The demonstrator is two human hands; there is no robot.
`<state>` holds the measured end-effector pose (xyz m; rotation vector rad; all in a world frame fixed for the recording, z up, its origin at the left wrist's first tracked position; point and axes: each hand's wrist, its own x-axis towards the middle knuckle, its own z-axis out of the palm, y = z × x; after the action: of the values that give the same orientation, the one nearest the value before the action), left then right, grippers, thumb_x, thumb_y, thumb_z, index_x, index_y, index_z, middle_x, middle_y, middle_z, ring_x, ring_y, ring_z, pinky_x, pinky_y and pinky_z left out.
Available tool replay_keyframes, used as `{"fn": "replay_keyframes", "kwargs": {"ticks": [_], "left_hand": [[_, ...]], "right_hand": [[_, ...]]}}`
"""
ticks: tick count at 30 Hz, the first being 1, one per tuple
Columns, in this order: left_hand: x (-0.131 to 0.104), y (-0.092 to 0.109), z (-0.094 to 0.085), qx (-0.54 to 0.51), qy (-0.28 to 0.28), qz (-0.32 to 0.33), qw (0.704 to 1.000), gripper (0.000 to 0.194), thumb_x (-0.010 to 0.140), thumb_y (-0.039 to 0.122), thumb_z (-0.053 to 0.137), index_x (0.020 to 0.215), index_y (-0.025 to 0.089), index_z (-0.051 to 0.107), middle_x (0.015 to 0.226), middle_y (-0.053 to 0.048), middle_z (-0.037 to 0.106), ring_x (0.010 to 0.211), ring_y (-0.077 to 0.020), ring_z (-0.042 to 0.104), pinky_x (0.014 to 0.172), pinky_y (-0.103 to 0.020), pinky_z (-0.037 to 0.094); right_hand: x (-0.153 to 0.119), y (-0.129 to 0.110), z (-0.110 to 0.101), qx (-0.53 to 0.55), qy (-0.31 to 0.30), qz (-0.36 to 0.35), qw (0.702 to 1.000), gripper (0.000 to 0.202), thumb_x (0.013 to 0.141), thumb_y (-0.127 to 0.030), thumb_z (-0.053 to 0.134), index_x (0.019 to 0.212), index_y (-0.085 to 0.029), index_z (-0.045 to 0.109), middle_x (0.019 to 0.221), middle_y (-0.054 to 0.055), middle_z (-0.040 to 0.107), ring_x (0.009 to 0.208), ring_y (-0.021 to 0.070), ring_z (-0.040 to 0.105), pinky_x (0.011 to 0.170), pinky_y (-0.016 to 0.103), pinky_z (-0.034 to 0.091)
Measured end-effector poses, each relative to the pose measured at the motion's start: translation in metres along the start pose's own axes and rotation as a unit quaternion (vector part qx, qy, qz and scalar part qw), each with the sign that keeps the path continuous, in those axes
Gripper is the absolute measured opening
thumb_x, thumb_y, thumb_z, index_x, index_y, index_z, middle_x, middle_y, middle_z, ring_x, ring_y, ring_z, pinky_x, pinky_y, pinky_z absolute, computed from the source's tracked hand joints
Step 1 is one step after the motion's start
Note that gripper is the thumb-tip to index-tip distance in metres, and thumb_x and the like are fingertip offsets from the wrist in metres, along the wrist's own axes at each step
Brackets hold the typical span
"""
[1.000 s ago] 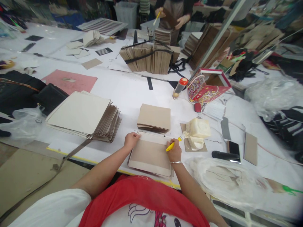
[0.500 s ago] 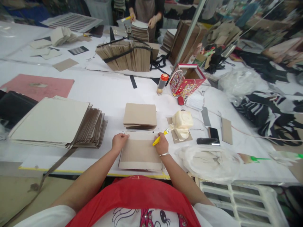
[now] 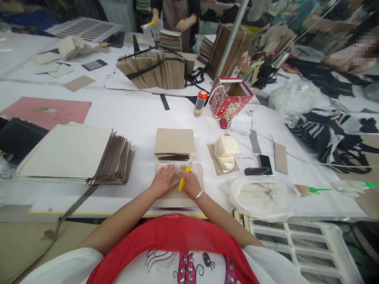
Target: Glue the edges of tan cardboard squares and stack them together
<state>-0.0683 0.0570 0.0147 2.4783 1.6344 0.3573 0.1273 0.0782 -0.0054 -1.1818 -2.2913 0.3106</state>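
Note:
My left hand [image 3: 164, 180] lies flat with its fingers stretched out on a pale cardboard panel [image 3: 177, 202] in front of me. Beside it my right hand [image 3: 191, 184] holds a yellow-handled brush [image 3: 184, 178], bristles pointing away from me, and rests on the same panel. Just beyond the panel sits a short stack of tan cardboard pieces [image 3: 174, 141]. Right of that, a cream-coloured tub [image 3: 227, 146] crusted with what looks like glue stands on a scrap of board. A large stack of cardboard panels [image 3: 66, 152] lies to the left.
A phone [image 3: 265, 164], a plastic-wrapped bundle [image 3: 262, 197] and a red patterned paper bag [image 3: 231, 100] lie to the right. Strapped cardboard pieces [image 3: 156, 71] stand across the table. Behind them a co-worker [image 3: 177, 15] holds a yellow brush. A pink sheet [image 3: 71, 112] lies far left.
Both hands have moved from the panel's far corners inward over its middle. My left hand has gone from a pinch to flat fingers. The brush came along in my right hand.

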Motion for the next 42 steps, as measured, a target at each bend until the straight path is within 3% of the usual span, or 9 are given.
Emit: {"fn": "replay_keyframes", "kwargs": {"ticks": [4,7,11,15,20,26,33,38,42], "left_hand": [[-0.011,-0.003,0.008,0.034,-0.045,-0.039,0.998,0.064,0.081,0.051,0.042,0.133,0.015,0.033,0.141,-0.013,0.029,0.131,-0.0258,0.023,0.107,-0.045,0.012],[-0.03,-0.02,-0.011,0.045,-0.009,-0.078,0.996,0.061,0.081,0.047,0.043,0.131,0.013,0.036,0.138,-0.015,0.034,0.129,-0.027,0.026,0.107,-0.046,0.012],[-0.063,-0.049,-0.066,0.071,0.151,-0.104,0.98,0.057,0.082,0.04,0.046,0.132,0.016,0.033,0.137,-0.014,0.036,0.13,-0.0262,0.024,0.106,-0.046,0.016],[-0.098,-0.089,-0.119,0.151,0.304,-0.201,0.919,0.071,0.075,0.046,0.055,0.133,0.014,0.028,0.137,-0.019,0.032,0.129,-0.0316,0.025,0.102,-0.051,0.021],[-0.128,-0.128,-0.155,0.18,0.19,-0.238,0.935,0.052,0.075,0.037,0.057,0.122,0.02,0.045,0.12,-0.015,0.052,0.112,-0.0305,0.045,0.093,-0.047,0.035],[-0.135,-0.124,-0.174,0.123,0.098,-0.173,0.972,0.035,0.073,0.022,0.056,0.107,0.024,0.054,0.108,-0.007,0.058,0.1,-0.0226,0.051,0.088,-0.036,0.041],[-0.124,-0.134,-0.194,0.216,0.225,-0.21,0.927,0.011,0.076,0.016,0.043,0.074,0.02,0.054,0.072,-0.007,0.055,0.075,-0.0221,0.051,0.069,-0.034,0.042],[-0.097,-0.079,-0.175,0.182,0.292,-0.062,0.937,0.01,0.077,0.021,0.048,0.083,0.022,0.056,0.085,-0.008,0.057,0.082,-0.0227,0.052,0.076,-0.038,0.041],[-0.069,0.024,-0.108,0.062,0.143,0.157,0.975,0.022,0.083,0.019,0.04,0.096,0.025,0.056,0.088,-0.007,0.058,0.082,-0.0187,0.053,0.076,-0.034,0.042]], "right_hand": [[-0.005,0.008,0.004,-0.043,-0.031,0.027,0.998,0.033,0.076,-0.008,0.041,0.107,-0.014,0.051,0.12,0.016,0.052,0.111,0.0249,0.046,0.091,0.045,0.04],[-0.015,0.028,-0.015,-0.077,-0.017,0.063,0.995,0.04,0.073,-0.004,0.038,0.11,-0.013,0.05,0.119,0.015,0.053,0.111,0.0251,0.047,0.09,0.045,0.042],[-0.026,0.031,-0.035,-0.084,0.046,0.067,0.993,0.044,0.077,-0.011,0.04,0.121,-0.015,0.043,0.123,0.014,0.05,0.118,0.0264,0.042,0.092,0.048,0.041],[-0.027,0.017,-0.031,-0.043,0.084,0.042,0.995,0.041,0.082,-0.02,0.043,0.123,-0.019,0.041,0.116,0.013,0.055,0.114,0.0271,0.047,0.088,0.049,0.045],[-0.012,-0.004,-0.025,0.005,0.107,0.014,0.994,0.041,0.083,-0.025,0.044,0.123,-0.019,0.04,0.106,0.012,0.059,0.098,0.0257,0.056,0.081,0.046,0.049],[0.008,-0.035,-0.03,0.031,0.118,-0.005,0.992,0.035,0.083,-0.031,0.046,0.117,-0.021,0.046,0.091,0.008,0.062,0.084,0.0221,0.06,0.075,0.041,0.051],[0.007,-0.057,-0.038,0.065,0.1,0.003,0.993,0.031,0.084,-0.027,0.044,0.112,-0.018,0.05,0.094,0.009,0.062,0.085,0.0193,0.06,0.074,0.035,0.052],[-0.011,-0.054,-0.059,0.1,0.081,0.069,0.989,0.029,0.084,-0.03,0.042,0.109,-0.018,0.051,0.097,0.008,0.062,0.089,0.0178,0.059,0.08,0.034,0.049],[-0.03,-0.035,-0.073,0.11,0.087,0.178,0.974,0.026,0.085,-0.032,0.041,0.105,-0.018,0.051,0.09,0.005,0.063,0.081,0.0155,0.061,0.075,0.028,0.048]]}}
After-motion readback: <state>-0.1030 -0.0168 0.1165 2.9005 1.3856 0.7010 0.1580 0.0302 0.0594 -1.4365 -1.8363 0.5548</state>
